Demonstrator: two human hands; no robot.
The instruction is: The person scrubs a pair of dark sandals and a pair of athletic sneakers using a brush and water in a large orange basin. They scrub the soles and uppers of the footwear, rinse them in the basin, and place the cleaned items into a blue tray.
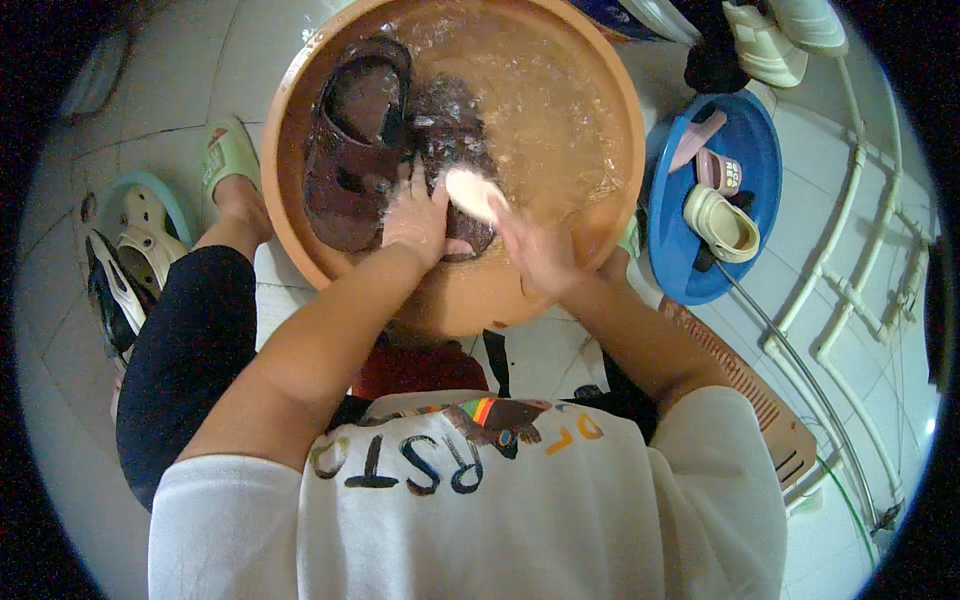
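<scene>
A wide orange basin (450,315) holds brownish water and a pair of dark brown sandals. The left sandal (345,175), with a looped strap at its far end, lies against the basin's left side. Beside it, the other sandal (450,120) is wet and partly covered by my hands. My left hand (418,215) presses down on this second sandal, its fingers spread. In my right hand (540,245), blurred by motion, is a white oval-headed brush (472,194), its head against the sandal next to my left hand. The brush's underside is hidden.
At the right, a blue tub (665,225) holds a cream clog (722,225) and pinkish footwear. White shoes (770,45) are beyond it. White pipes (850,190) and a brown slatted board (745,390) lie near my right arm. More clogs (145,240) are at the left.
</scene>
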